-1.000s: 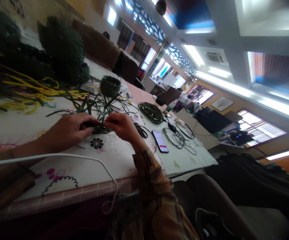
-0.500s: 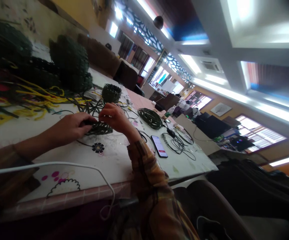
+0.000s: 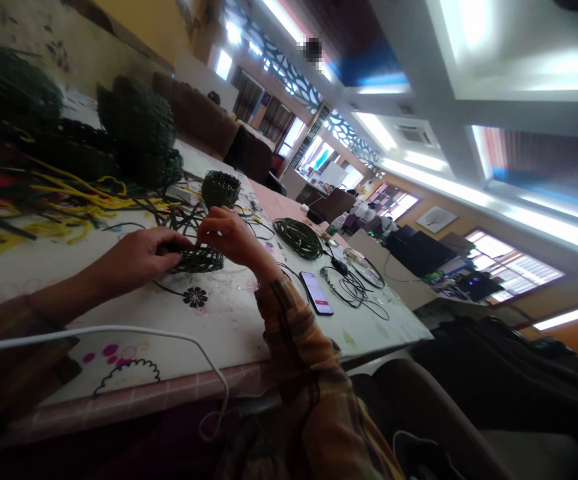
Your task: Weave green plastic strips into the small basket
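A partly woven dark green basket (image 3: 199, 259) lies on the patterned tablecloth (image 3: 239, 313), with loose strands sticking up from it. My left hand (image 3: 151, 253) is closed on its left side, thumb and fingers pinching the rim. My right hand (image 3: 223, 232) is closed over the far right side, fingertips bent down onto the weave; which strand they pinch is hidden. Just behind my right hand stands a small finished-looking woven basket (image 3: 221, 189). One strand trails from the work toward a black printed flower on the cloth.
Larger green woven pieces (image 3: 136, 130) and yellow strands (image 3: 79, 197) lie at the left. To the right are a coil of green strand (image 3: 297, 238), a phone (image 3: 317, 293) and loose black cable (image 3: 353, 287). A white cord (image 3: 133, 329) crosses in front of my left forearm.
Both hands stay on the basket with almost the same grip. The whole view has shifted slightly, so the things on the right appear a little farther left.
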A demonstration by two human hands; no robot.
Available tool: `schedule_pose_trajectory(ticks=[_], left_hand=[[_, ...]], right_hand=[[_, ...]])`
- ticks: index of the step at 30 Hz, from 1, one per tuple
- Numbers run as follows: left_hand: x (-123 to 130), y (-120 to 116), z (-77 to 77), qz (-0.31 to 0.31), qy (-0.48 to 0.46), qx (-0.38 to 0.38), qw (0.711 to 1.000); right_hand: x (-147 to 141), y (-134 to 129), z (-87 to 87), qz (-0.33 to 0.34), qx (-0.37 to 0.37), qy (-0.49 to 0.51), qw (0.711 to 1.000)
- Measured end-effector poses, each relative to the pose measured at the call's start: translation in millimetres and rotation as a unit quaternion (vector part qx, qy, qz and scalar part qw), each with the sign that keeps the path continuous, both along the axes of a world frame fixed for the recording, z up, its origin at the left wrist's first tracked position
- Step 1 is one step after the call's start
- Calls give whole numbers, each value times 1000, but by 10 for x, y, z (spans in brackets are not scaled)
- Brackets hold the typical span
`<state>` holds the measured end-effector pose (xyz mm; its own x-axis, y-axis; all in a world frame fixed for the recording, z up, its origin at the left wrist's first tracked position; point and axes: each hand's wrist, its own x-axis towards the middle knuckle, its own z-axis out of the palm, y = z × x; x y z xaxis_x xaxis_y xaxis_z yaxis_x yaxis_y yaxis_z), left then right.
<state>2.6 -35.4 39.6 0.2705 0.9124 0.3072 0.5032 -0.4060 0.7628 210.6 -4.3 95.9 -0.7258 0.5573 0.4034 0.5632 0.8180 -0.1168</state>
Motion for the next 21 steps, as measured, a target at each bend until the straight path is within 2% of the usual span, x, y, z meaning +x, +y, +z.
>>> schedule_pose_trajectory(ticks=[4, 9, 14, 18, 21], left_hand=[[-7, -47, 8, 28, 12, 25, 999], [-4, -106, 27, 16, 12, 70, 997], [-18, -78, -20, 7, 27, 132, 991], [-16, -35, -67, -25, 36, 179, 983], [-1, -31, -55, -47, 43, 169, 983]], right_hand=[[17, -116, -27, -31, 36, 15, 999], [38, -253, -77, -58, 59, 42, 996], [75, -260, -167, -53, 76, 45, 995], [111, -242, -172, -32, 62, 15, 997], [120, -221, -111, -15, 19, -9, 1000]])
